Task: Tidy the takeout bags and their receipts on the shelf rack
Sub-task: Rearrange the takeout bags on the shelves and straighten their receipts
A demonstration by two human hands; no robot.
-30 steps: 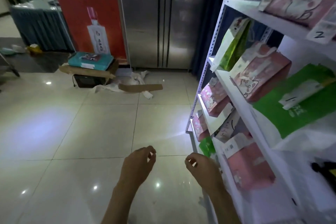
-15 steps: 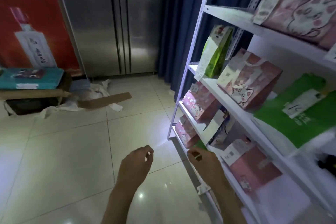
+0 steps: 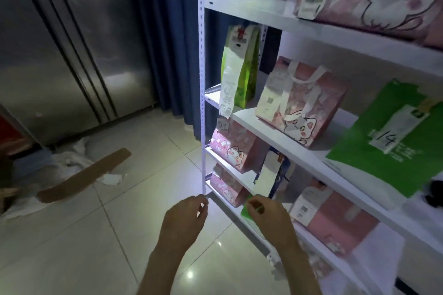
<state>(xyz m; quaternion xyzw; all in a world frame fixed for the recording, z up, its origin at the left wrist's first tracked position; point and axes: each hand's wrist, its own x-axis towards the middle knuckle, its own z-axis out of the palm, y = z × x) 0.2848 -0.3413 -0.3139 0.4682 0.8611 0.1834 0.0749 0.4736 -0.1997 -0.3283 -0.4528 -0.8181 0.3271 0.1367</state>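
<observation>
With the left hand (image 3: 184, 219) and right hand (image 3: 266, 215) loosely curled and empty, reach for the overhanging receipt (image 3: 265, 178) and tuck it flat against its bag.

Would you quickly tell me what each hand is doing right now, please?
Left hand: fingers loosely curled, holding nothing visible, in front of the rack.
Right hand: fingers curled; whether they pinch anything cannot be told.

Glossy tiled floor (image 3: 72, 235) — blue curtain (image 3: 167, 31)
</observation>
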